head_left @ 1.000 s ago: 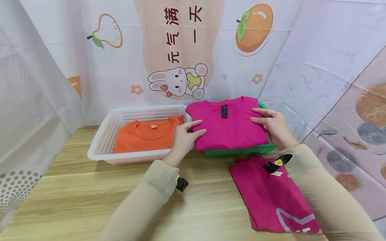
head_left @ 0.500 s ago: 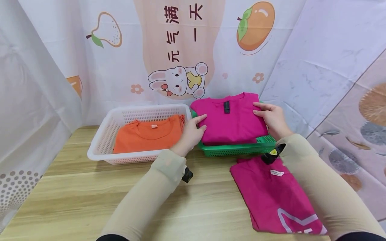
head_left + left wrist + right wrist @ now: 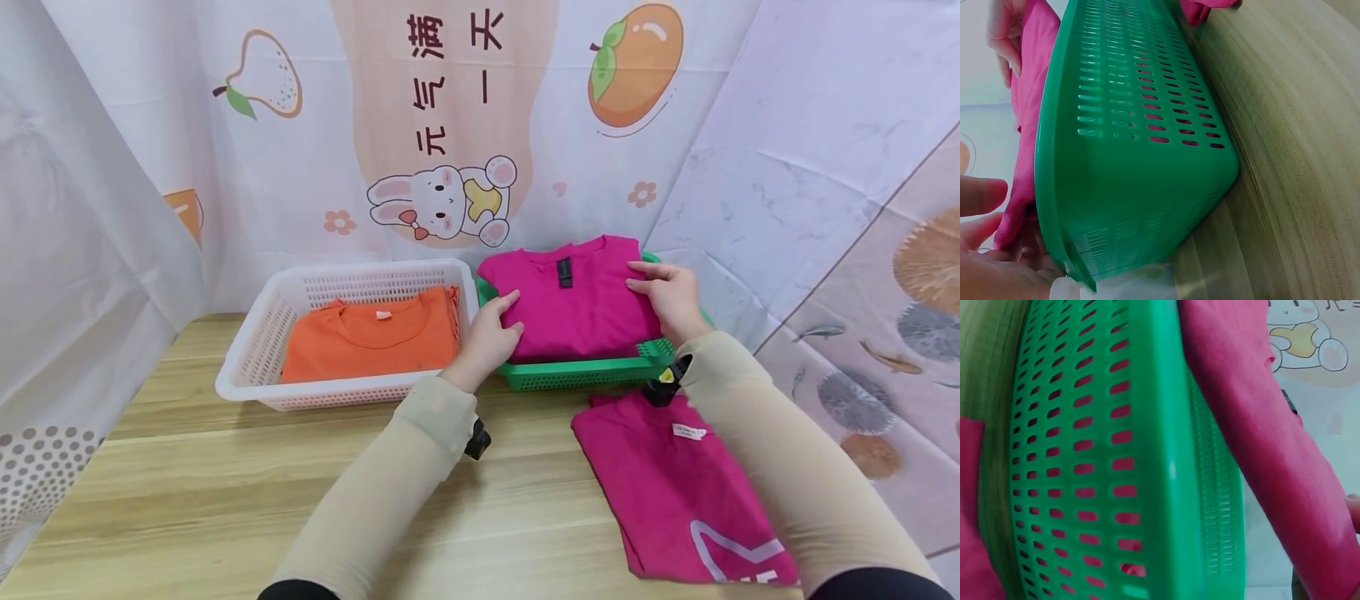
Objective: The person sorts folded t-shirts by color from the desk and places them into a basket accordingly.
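Note:
A folded magenta T-shirt with a dark neck label lies over the green basket. My left hand pinches its left edge, thumb on top and fingers under it. At the opposite edge, my right hand grips the shirt with the thumb hidden from the head view. In the right wrist view the shirt slants above the basket's rim, its far part raised. Pink cloth shows through the basket's slots. The left wrist view has the shirt's edge along the rim, beside my left hand.
Left of the green basket stands a white basket holding a folded orange T-shirt. Another magenta T-shirt, with a white label and a pale star outline, lies on the wooden table under my right forearm. A printed curtain hangs behind.
Both hands have brought the magenta shirt right and back over the green basket, whose front rim now shows. In the last half second the shirt's right side dipped slightly.

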{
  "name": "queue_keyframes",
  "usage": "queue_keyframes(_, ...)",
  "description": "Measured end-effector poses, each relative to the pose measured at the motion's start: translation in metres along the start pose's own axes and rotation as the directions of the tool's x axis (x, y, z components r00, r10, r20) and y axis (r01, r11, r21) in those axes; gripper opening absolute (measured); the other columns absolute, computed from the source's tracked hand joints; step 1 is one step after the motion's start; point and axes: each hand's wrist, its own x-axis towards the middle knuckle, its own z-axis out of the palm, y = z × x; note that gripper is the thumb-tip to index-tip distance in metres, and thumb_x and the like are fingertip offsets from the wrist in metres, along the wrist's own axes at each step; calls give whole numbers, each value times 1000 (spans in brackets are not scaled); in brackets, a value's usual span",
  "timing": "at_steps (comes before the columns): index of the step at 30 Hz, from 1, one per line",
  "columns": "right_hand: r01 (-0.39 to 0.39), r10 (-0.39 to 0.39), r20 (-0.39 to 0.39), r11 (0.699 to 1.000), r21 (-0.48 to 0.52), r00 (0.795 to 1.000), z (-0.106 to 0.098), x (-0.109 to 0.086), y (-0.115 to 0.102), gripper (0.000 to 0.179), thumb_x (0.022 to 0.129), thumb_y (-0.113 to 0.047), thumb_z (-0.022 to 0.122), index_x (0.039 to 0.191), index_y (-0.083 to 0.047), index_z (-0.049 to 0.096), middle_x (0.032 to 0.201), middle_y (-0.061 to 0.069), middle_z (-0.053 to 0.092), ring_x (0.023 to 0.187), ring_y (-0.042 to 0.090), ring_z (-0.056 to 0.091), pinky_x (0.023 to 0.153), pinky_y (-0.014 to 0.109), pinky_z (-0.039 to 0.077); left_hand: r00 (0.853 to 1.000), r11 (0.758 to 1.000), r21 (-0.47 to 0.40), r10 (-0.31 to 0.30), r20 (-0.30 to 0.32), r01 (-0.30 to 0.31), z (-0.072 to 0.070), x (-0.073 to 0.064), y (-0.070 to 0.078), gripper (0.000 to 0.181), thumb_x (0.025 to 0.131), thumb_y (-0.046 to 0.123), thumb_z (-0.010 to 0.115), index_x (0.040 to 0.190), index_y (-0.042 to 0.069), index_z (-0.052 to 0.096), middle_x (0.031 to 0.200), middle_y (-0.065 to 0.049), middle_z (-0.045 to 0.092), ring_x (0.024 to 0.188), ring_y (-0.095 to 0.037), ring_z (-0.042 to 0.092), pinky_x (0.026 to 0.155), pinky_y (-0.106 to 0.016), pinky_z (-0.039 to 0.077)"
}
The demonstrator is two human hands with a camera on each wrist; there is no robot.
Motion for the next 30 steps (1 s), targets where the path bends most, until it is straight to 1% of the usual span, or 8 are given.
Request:
queue_keyframes(6,-10,11,-35,1000,10,999,2,3,9,45,96,-14,63,139,-8,56,159,7,36,147,19,26,89,15,42,1000,1000,15,2,21,-2,3,1,-1,57,98,10,58,152,15,41,156,-10,39,145,-28,36,113,-43,41)
queue_keyframes(10,-2,3,-74,1000,6,997,4,6,12,43,95,-12,64,137,-6,58,157,7,41,146,17,30,101,22,41,1000,1000,1,-4,27,4,4,2,-1,58,98,8,56,153,13,38,157,-11,38,145,-28,35,114,-43,39)
queue_keyframes(12,5,-4,-93,1000,6,996,4,8,15,42,94,-12,65,135,-6,60,152,6,47,142,14,35,103,22,40,1000,1000,-1,-6,27,6,5,3,-1,59,98,8,56,153,11,37,158,-11,38,146,-27,34,115,-42,38)
queue_keyframes(16,35,-34,-107,999,16,994,3,9,24,40,93,-10,66,133,-6,63,120,-8,66,118,4,52,88,16,46,999,1000,5,-6,34,6,4,1,-1,60,98,8,56,154,7,35,155,-13,41,140,-29,41,114,-42,40)
queue_keyframes(20,90,-86,-90,995,48,992,1,7,32,25,95,-7,62,119,-11,68,92,-21,65,91,-4,58,73,13,49,1000,1000,1,2,30,-2,3,-1,0,59,98,9,56,153,7,36,151,-14,44,134,-29,47,109,-42,45)
queue_keyframes(22,113,-109,-83,992,54,991,-1,6,34,20,96,-7,61,109,-19,69,88,-24,65,86,-6,59,72,12,49,1000,1000,5,9,20,-9,2,-2,1,58,99,10,56,153,9,37,150,-13,45,134,-28,47,109,-42,45)
queue_keyframes(25,130,-126,-73,989,66,989,-1,4,33,23,95,-7,62,97,-28,68,84,-25,65,83,-6,60,72,14,50,1000,1000,5,8,17,-8,1,-3,2,57,99,11,56,153,10,38,149,-11,46,133,-27,48,109,-42,46)
queue_keyframes(30,137,-136,-13,984,115,991,-2,-4,27,20,95,-10,63,95,-30,67,81,-23,68,80,-2,62,68,14,51,1000,1000,-14,-3,29,4,1,-9,5,57,99,12,56,153,14,39,149,-9,47,134,-26,47,107,-41,47)
